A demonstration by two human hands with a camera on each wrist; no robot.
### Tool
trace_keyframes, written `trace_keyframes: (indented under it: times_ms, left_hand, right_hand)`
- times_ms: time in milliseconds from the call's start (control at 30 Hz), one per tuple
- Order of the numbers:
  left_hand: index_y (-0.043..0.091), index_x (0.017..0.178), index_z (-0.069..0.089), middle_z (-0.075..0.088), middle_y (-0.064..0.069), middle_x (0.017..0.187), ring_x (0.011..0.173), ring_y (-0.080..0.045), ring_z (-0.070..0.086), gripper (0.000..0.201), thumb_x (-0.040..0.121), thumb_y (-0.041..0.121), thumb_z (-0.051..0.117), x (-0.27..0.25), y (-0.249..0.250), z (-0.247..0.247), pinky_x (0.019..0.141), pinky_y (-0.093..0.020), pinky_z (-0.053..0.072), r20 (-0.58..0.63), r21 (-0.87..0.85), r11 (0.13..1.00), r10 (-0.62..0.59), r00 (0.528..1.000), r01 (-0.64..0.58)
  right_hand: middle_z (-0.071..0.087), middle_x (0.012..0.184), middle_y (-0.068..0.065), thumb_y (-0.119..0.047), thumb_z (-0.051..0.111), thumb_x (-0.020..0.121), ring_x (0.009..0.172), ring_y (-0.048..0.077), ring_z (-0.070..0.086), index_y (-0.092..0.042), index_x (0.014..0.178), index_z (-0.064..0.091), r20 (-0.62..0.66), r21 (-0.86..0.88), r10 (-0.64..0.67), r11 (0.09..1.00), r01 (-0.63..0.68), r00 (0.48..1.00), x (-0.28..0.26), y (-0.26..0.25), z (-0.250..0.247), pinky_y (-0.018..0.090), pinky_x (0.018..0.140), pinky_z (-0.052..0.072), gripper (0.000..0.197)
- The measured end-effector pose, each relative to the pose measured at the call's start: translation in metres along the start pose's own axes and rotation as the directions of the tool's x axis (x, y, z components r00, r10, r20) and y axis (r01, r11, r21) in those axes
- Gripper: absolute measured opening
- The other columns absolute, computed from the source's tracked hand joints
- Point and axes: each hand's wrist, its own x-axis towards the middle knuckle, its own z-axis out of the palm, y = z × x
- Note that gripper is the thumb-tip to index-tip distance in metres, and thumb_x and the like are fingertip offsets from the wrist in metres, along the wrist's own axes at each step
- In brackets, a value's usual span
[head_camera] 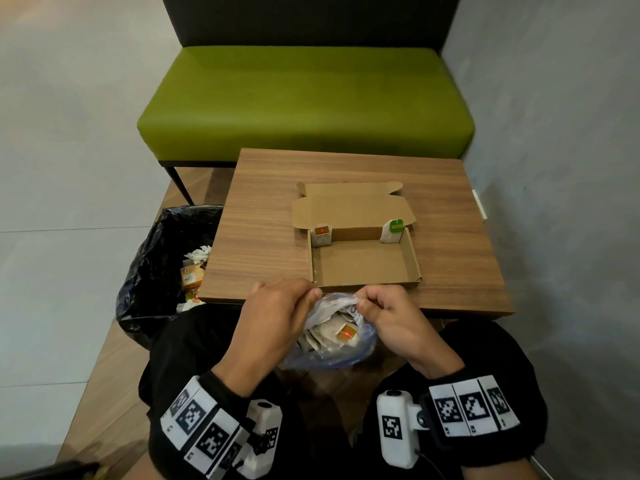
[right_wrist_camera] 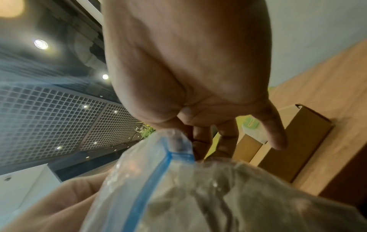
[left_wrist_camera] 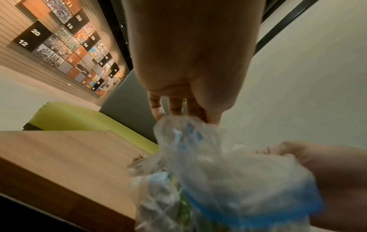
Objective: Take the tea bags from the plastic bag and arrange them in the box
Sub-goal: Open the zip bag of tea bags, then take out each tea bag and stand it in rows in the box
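Observation:
A clear plastic bag (head_camera: 332, 337) with a blue seal strip, holding several tea bags (head_camera: 341, 332), hangs just below the table's near edge. My left hand (head_camera: 277, 313) pinches the bag's mouth (left_wrist_camera: 178, 125) on its left side, and my right hand (head_camera: 384, 313) pinches the mouth (right_wrist_camera: 178, 147) on its right side. An open cardboard box (head_camera: 363, 261) lies on the wooden table (head_camera: 263, 220) just beyond my hands. One tea bag with a red tag (head_camera: 321, 234) stands in its far left corner, one with a green tag (head_camera: 393, 231) in its far right corner.
A bin with a black liner (head_camera: 162, 265) and rubbish in it stands left of the table. A green bench (head_camera: 304, 102) sits behind the table. Grey walls close in on both sides.

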Motion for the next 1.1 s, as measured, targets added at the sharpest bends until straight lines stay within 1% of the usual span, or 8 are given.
trace_keyframes:
  times_ms: [267,433,533,667,767,867,967,1100]
  left_hand:
    - [0.030,0.108,0.061,0.058,0.017,0.093,0.086,-0.002,0.054,0.044,0.089,0.066,0.044,-0.009,0.004,-0.001,0.077,-0.029,0.047,0.073,-0.026,0.999,0.027,0.997,-0.025]
    - [0.026,0.089,0.064,0.065,0.011,0.084,0.080,-0.007,0.057,0.029,0.097,0.044,0.042,-0.007,0.000,-0.003,0.073,-0.033,0.047,0.032,0.040,0.999,0.025,0.999,-0.027]
    - [0.025,0.070,0.050,0.057,0.007,0.066,0.063,-0.011,0.054,0.031,0.100,0.030,0.048,-0.006,-0.003,0.000,0.060,-0.030,0.037,-0.006,-0.037,0.993,-0.114,0.994,0.113]
    - [0.022,0.056,0.041,0.046,0.007,0.052,0.050,-0.010,0.044,0.045,0.100,0.021,0.047,-0.005,-0.006,0.000,0.055,-0.032,0.029,-0.070,-0.231,0.904,-0.383,0.921,0.359]
    - [0.017,0.053,0.041,0.044,0.003,0.049,0.048,-0.011,0.039,0.047,0.100,0.021,0.046,-0.007,-0.012,0.002,0.052,-0.036,0.033,-0.087,-0.409,0.808,-0.497,0.864,0.424]
    - [0.018,0.052,0.042,0.043,-0.001,0.050,0.049,-0.015,0.041,0.045,0.097,0.022,0.045,-0.010,-0.014,0.004,0.051,-0.041,0.036,-0.045,-0.497,0.740,-0.542,0.839,0.452]
    - [0.020,0.051,0.034,0.034,0.007,0.047,0.048,-0.010,0.034,0.045,0.094,0.016,0.045,-0.011,-0.013,0.001,0.052,-0.034,0.031,-0.056,-0.461,0.757,-0.545,0.836,0.462]
    - [0.017,0.053,0.034,0.040,0.004,0.055,0.053,-0.012,0.039,0.049,0.101,0.025,0.043,-0.011,-0.022,-0.008,0.053,-0.033,0.029,-0.118,-0.297,0.866,-0.452,0.884,0.403]
  right_hand:
    - [0.068,0.079,0.012,-0.005,0.048,0.101,0.072,0.021,0.061,-0.001,0.088,0.067,0.020,0.136,-0.003,0.991,0.000,1.000,0.003,0.000,0.000,0.032,0.066,0.049,0.023]
    - [0.069,0.078,0.007,-0.009,0.050,0.102,0.071,0.015,0.064,-0.011,0.085,0.069,0.113,0.120,0.015,0.992,-0.029,0.993,0.006,-0.007,0.003,0.028,0.067,0.052,0.025]
    - [0.075,0.092,0.012,-0.015,0.057,0.099,0.083,0.023,0.071,-0.008,0.096,0.072,0.119,0.116,0.014,0.993,-0.028,0.993,0.008,-0.010,0.008,0.033,0.076,0.057,0.017]
    - [0.072,0.092,-0.005,-0.034,0.076,0.085,0.087,0.005,0.066,-0.023,0.100,0.072,-0.039,0.030,-0.053,0.998,0.054,0.998,0.007,-0.010,0.014,0.024,0.078,0.054,0.019]
    - [0.068,0.091,-0.013,-0.056,0.077,0.072,0.087,0.003,0.063,-0.031,0.093,0.072,-0.164,-0.149,-0.120,0.984,0.096,0.979,0.005,-0.001,0.024,0.030,0.079,0.054,0.034]
    - [0.064,0.086,-0.017,-0.045,0.069,0.084,0.083,0.003,0.060,-0.033,0.085,0.070,-0.248,-0.235,-0.178,0.965,0.119,0.952,0.007,0.005,0.034,0.042,0.082,0.054,0.012]
    - [0.063,0.089,-0.014,-0.041,0.056,0.094,0.086,0.010,0.061,-0.036,0.078,0.065,-0.186,-0.234,-0.116,0.970,0.071,0.976,0.015,0.006,0.038,0.051,0.089,0.050,0.020]
    - [0.067,0.087,-0.003,-0.030,0.050,0.102,0.081,0.014,0.065,-0.023,0.086,0.066,-0.084,-0.155,-0.024,0.988,0.011,0.996,0.022,-0.006,0.038,0.042,0.079,0.057,0.024]
